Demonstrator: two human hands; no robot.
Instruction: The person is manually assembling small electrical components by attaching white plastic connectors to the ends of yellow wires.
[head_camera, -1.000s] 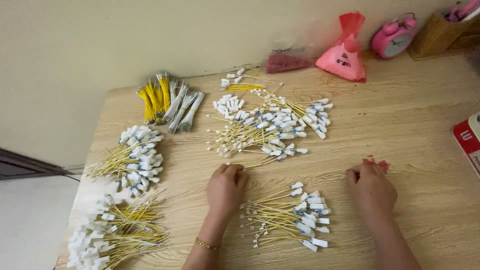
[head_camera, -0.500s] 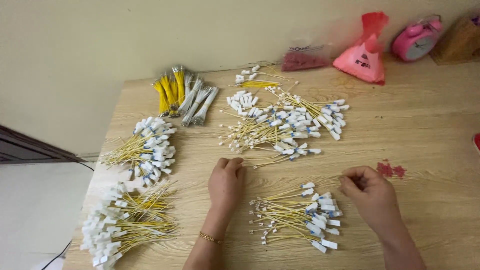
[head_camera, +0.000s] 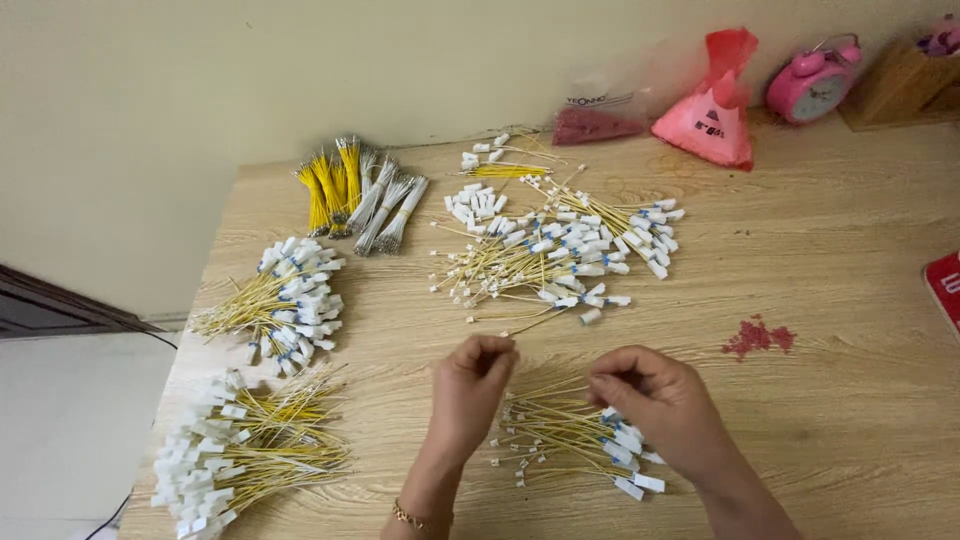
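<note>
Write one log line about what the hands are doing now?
left hand: pinching yellow wires | right hand: on bundle of yellow wires | wooden table: more wire piles

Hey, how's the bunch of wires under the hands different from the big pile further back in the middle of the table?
The bunch under the hands is smaller and tidier, its wires lying roughly parallel; the middle pile is larger and spread loosely, wires crossing. The left hand and right hand are over the near bunch; nothing touches the middle pile. Both are thin yellow wires with white connector ends.
</note>
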